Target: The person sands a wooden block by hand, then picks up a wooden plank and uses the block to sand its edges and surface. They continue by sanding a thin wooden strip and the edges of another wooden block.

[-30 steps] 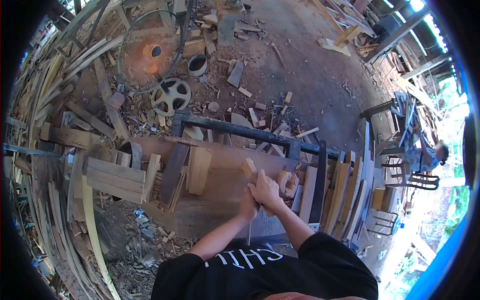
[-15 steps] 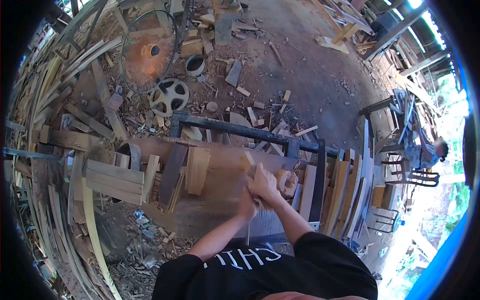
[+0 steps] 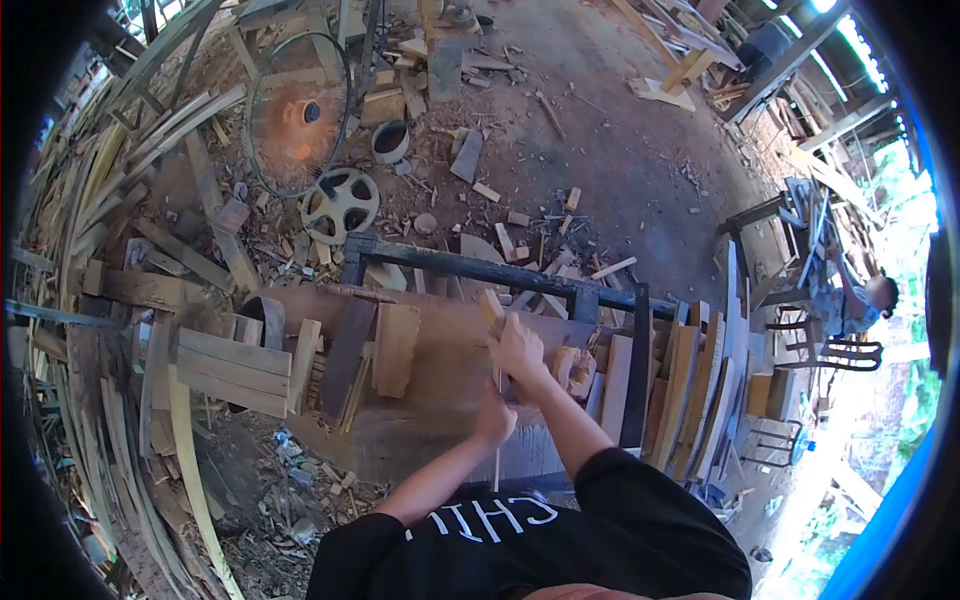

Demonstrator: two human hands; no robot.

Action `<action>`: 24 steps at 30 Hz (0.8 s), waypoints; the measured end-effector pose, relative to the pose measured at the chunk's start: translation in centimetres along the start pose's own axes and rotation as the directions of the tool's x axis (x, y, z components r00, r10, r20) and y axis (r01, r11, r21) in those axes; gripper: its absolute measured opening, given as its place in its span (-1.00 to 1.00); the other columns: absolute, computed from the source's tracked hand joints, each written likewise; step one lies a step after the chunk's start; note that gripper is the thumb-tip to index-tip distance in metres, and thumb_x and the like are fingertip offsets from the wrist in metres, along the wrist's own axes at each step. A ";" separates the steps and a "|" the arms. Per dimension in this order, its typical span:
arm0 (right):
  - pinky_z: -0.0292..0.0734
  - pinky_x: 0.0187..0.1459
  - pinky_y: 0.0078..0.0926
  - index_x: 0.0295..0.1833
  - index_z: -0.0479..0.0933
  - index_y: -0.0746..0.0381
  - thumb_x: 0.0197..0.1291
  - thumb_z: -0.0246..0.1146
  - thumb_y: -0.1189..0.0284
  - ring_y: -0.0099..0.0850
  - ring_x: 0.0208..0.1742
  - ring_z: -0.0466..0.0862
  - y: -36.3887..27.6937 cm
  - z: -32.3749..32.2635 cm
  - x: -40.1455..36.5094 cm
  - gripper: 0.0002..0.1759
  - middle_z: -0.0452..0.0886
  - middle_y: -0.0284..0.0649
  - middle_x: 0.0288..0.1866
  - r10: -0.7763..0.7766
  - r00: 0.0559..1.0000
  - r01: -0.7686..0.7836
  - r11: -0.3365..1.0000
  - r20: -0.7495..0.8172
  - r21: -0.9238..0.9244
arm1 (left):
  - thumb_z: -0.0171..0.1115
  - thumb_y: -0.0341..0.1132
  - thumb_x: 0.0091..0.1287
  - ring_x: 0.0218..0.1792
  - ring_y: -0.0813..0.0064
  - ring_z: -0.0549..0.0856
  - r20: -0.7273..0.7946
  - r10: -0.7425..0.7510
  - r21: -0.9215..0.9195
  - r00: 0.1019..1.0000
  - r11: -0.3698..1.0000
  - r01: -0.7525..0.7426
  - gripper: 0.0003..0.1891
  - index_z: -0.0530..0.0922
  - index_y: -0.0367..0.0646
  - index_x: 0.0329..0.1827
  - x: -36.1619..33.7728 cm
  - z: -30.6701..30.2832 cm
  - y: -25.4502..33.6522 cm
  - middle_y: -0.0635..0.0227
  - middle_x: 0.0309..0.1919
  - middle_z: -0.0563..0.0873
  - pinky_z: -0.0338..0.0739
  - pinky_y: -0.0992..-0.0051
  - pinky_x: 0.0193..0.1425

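Note:
My right hand point(image 3: 518, 350) is closed around a small wooden block point(image 3: 490, 306) whose pale end sticks out past the fingers. Just below it, my left hand point(image 3: 494, 415) grips a thin pale stick point(image 3: 497, 472) that runs down towards my shirt. Part of the stick also shows between the two hands; whether it touches the block is hidden. Both hands are above the brown workbench top point(image 3: 440, 345). Right of my right hand lies a rough chunk of wood point(image 3: 574, 372), and to the left is a light board point(image 3: 397, 350).
Stacked boards point(image 3: 680, 370) fill the bench's right end, and planks point(image 3: 235, 365) lie at its left. A dark beam point(image 3: 470, 268) runs along the far side. A fan point(image 3: 300, 115), a spoked wheel point(image 3: 340, 205) and scraps litter the floor. Another person point(image 3: 855, 305) is at the far right.
My hands have moved apart a little, the right one slightly away from my body with the block. The thin stick now shows between them.

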State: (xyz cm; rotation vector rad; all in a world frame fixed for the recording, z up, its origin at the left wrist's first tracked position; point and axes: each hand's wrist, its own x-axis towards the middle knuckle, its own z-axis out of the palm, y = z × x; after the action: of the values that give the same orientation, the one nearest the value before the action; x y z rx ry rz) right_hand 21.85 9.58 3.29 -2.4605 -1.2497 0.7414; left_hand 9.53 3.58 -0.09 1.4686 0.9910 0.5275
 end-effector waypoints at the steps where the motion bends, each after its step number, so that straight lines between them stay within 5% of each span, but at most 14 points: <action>1: 0.52 -0.07 0.06 -0.04 0.31 0.31 0.08 0.28 0.21 0.16 -0.16 0.65 -0.2 0.1 1.7 -0.51 0.64 0.18 -0.26 0.004 1.000 -0.004 1.000 -0.009 0.002 | 0.14 -0.55 0.12 -0.14 -0.06 0.67 0.038 -0.122 0.189 0.992 0.975 0.113 -0.63 0.34 -0.36 0.00 0.1 0.3 -1.0 -0.10 -0.23 0.65 0.52 0.13 -0.09; 3: 0.52 -0.04 0.04 -0.04 0.30 0.31 0.09 0.28 0.23 0.16 -0.13 0.65 -0.2 0.1 1.9 -0.53 0.64 0.19 -0.25 0.012 1.000 -0.012 1.000 -0.025 0.003 | 0.15 -0.53 0.13 -0.12 -0.06 0.66 0.056 -0.243 0.374 0.968 0.904 0.205 -0.63 0.33 -0.35 0.01 0.0 0.3 -1.4 -0.09 -0.21 0.66 0.51 0.13 -0.07; 5: 0.52 -0.05 0.05 -0.05 0.31 0.31 0.09 0.26 0.24 0.16 -0.14 0.65 -0.1 -0.7 -0.2 -0.55 0.64 0.18 -0.23 0.004 0.999 -0.005 1.000 0.037 0.006 | 0.16 -0.54 0.10 -0.15 -0.14 0.65 -0.024 0.030 0.104 0.999 0.994 -0.027 -0.60 0.34 -0.36 0.02 -0.2 0.2 0.1 -0.11 -0.24 0.65 0.50 0.07 -0.09; 6: 0.52 -0.05 0.05 -0.05 0.31 0.31 0.09 0.26 0.24 0.16 -0.14 0.65 -0.1 -1.3 -1.6 -0.55 0.64 0.18 -0.23 0.007 0.999 -0.007 1.000 0.040 -0.007 | 0.16 -0.54 0.10 -0.15 -0.14 0.65 -0.024 0.025 0.091 0.999 0.996 -0.023 -0.60 0.34 -0.36 0.02 0.4 1.1 -1.7 -0.11 -0.24 0.65 0.50 0.07 -0.09; 8: 0.51 -0.09 0.08 -0.03 0.31 0.32 0.09 0.27 0.21 0.15 -0.15 0.65 0.1 -1.9 -4.6 -0.51 0.63 0.18 -0.24 0.029 0.989 -0.024 0.999 0.142 -0.041 | 0.16 -0.55 0.07 -0.14 -0.21 0.62 0.007 -0.027 -0.231 1.000 0.972 0.028 -0.59 0.34 -0.37 0.03 0.4 3.3 -7.8 -0.18 -0.22 0.63 0.47 0.02 -0.07; 9: 0.51 -0.09 0.08 -0.03 0.31 0.32 0.09 0.27 0.21 0.15 -0.15 0.65 0.3 -1.6 -4.5 -0.51 0.63 0.18 -0.24 0.041 0.986 -0.034 0.998 0.160 -0.046 | 0.16 -0.55 0.07 -0.14 -0.21 0.62 0.011 -0.048 -0.237 0.999 0.970 0.049 -0.59 0.34 -0.37 0.03 -0.2 2.9 -6.4 -0.18 -0.22 0.63 0.47 0.02 -0.07; 12: 0.50 -0.08 0.07 -0.03 0.31 0.32 0.08 0.27 0.21 0.14 -0.14 0.65 -0.1 -0.9 -0.5 -0.50 0.63 0.19 -0.22 0.012 0.997 -0.010 1.000 0.075 -0.028 | 0.16 -0.57 0.05 -0.11 -0.21 0.59 -0.054 -0.019 -0.040 0.998 0.999 0.017 -0.56 0.33 -0.36 0.05 -0.4 1.0 -1.6 -0.20 -0.19 0.61 0.46 0.03 -0.05; 14: 0.52 -0.09 0.07 -0.07 0.31 0.29 0.11 0.24 0.22 0.18 -0.19 0.65 -0.2 0.1 2.5 -0.56 0.64 0.20 -0.26 -0.023 0.999 0.022 1.000 -0.023 -0.007 | 0.16 -0.58 0.03 -0.11 -0.20 0.58 -0.014 -0.097 0.360 0.995 0.928 0.095 -0.49 0.31 -0.37 0.12 -0.5 1.4 -3.8 -0.19 -0.16 0.60 0.46 0.04 -0.04; 18: 0.50 -0.08 0.08 -0.03 0.32 0.32 0.10 0.26 0.19 0.17 -0.14 0.64 0.2 -0.2 0.7 -0.51 0.63 0.20 -0.21 -0.003 1.000 0.003 1.000 -0.004 0.018 | 0.14 -0.60 0.00 -0.11 -0.19 0.58 -0.051 0.065 0.285 0.997 0.957 -0.048 -0.42 0.29 -0.42 0.18 0.0 1.8 -4.2 -0.21 -0.15 0.59 0.46 0.02 -0.05; 20: 0.50 -0.09 0.09 -0.02 0.32 0.31 0.11 0.26 0.18 0.18 -0.14 0.64 0.5 -1.5 -3.3 -0.51 0.63 0.20 -0.21 -0.024 0.993 0.027 0.999 0.112 -0.023 | 0.12 -0.62 0.01 -0.13 -0.20 0.58 -0.066 0.099 -0.064 0.993 0.993 -0.104 -0.40 0.26 -0.49 0.21 -0.2 2.4 -4.3 -0.26 -0.18 0.57 0.46 0.02 -0.02; 21: 0.50 -0.09 0.09 -0.02 0.32 0.31 0.11 0.26 0.18 0.18 -0.14 0.64 0.3 -1.8 -3.4 -0.51 0.63 0.20 -0.21 -0.021 0.992 0.025 0.999 0.122 -0.032 | 0.12 -0.62 0.01 -0.13 -0.20 0.58 -0.069 0.089 -0.073 0.994 0.993 -0.094 -0.40 0.26 -0.49 0.21 0.1 2.7 -4.8 -0.26 -0.18 0.57 0.46 0.02 -0.02; 22: 0.50 -0.10 0.09 -0.03 0.32 0.31 0.11 0.27 0.18 0.18 -0.15 0.64 0.1 -2.0 -3.6 -0.51 0.63 0.20 -0.21 -0.010 0.992 0.015 0.999 0.124 -0.046 | 0.11 -0.61 0.03 -0.14 -0.21 0.58 -0.021 -0.085 -0.471 0.996 0.880 0.065 -0.45 0.27 -0.49 0.18 0.4 3.0 -5.3 -0.26 -0.18 0.57 0.47 0.03 -0.04; 23: 0.50 -0.10 0.10 -0.03 0.32 0.31 0.11 0.27 0.17 0.18 -0.15 0.64 0.0 -2.0 -3.7 -0.50 0.63 0.20 -0.21 0.002 0.993 0.004 0.998 0.122 -0.056 | 0.10 -0.60 0.05 -0.14 -0.21 0.58 0.090 -0.222 -0.774 0.971 0.598 0.208 -0.49 0.28 -0.49 0.14 0.3 3.2 -5.7 -0.26 -0.18 0.57 0.47 0.04 -0.06; 24: 0.50 -0.10 0.11 -0.04 0.32 0.30 0.10 0.28 0.17 0.17 -0.16 0.64 0.4 -0.8 -2.5 -0.50 0.62 0.20 -0.22 -0.034 0.999 0.035 0.999 0.036 -0.028 | 0.10 -0.60 0.05 -0.14 -0.21 0.58 0.093 -0.224 -0.771 0.970 0.601 0.212 -0.49 0.28 -0.49 0.14 -0.1 2.8 -4.9 -0.26 -0.18 0.57 0.47 0.04 -0.06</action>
State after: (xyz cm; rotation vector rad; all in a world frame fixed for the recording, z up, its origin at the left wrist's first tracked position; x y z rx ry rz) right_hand 21.37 7.29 4.53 -2.4519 -1.3211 0.7668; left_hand 10.40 1.43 -5.26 0.5391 0.7752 0.6743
